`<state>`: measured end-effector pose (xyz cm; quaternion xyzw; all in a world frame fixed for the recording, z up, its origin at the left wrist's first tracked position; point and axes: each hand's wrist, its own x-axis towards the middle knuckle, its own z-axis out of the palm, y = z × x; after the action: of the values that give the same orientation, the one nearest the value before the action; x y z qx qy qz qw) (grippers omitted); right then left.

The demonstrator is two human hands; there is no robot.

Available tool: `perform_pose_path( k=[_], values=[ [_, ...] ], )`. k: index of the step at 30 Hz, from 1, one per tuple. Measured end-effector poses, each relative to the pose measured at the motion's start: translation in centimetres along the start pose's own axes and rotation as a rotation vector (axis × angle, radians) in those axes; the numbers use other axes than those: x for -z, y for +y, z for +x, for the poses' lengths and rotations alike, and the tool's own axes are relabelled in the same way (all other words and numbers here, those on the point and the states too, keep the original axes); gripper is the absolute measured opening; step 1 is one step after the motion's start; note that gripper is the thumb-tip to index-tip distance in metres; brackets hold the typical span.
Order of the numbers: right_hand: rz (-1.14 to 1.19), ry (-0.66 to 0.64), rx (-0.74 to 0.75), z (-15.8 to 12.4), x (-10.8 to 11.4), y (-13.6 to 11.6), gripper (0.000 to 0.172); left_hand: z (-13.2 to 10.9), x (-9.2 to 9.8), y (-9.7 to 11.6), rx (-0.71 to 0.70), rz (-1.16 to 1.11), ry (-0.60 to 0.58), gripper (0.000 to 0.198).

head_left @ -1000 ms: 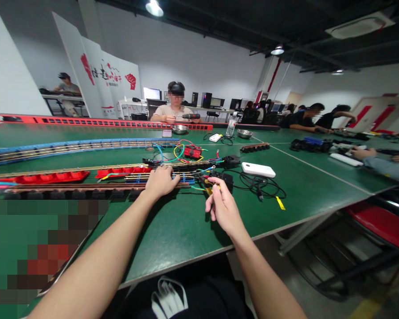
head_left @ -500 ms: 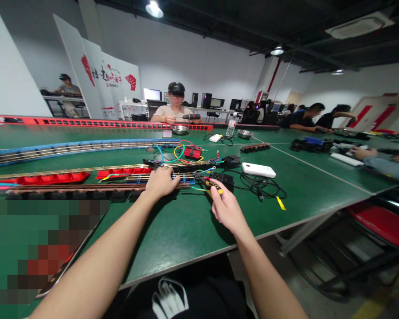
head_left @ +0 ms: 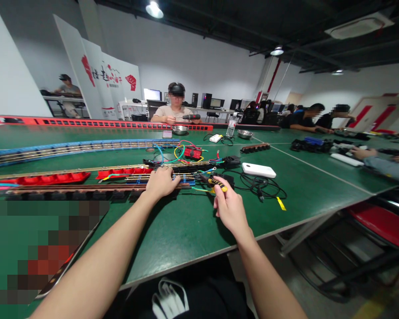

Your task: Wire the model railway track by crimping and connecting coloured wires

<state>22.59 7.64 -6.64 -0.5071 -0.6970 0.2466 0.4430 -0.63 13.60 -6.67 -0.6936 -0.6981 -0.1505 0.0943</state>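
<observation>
My left hand (head_left: 161,182) lies over a short blue strip with brass rods (head_left: 187,178), its fingers curled round it and holding it down on the table. My right hand (head_left: 231,204) grips pliers (head_left: 218,184) with yellow and black handles. Their jaws point left, towards the strip's right end, where thin wires stick out; what the jaws touch is too small to tell. A green-yellow wire (head_left: 201,189) runs from the strip's end below the pliers. Close in front of my left hand is a long strip with brown rods and black blocks (head_left: 83,191).
Beyond lie red strips (head_left: 53,178), a curved blue strip (head_left: 69,145) and a red block with coloured wires (head_left: 193,152). To the right are a white power bank (head_left: 258,170) and black cables (head_left: 269,191). A person (head_left: 176,108) sits opposite, holding a power screwdriver.
My right hand and the pliers have shifted slightly to the right, away from the strip's end. My left hand has stayed in place.
</observation>
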Motion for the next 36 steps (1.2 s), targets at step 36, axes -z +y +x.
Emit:
perform_pose_path(
  k=[36],
  values=[
    [-0.419, -0.139, 0.358, -0.4, -1.3, 0.8, 0.031, 0.0, 0.1, 0.2, 0.002, 0.034, -0.006, 0.044]
  ],
)
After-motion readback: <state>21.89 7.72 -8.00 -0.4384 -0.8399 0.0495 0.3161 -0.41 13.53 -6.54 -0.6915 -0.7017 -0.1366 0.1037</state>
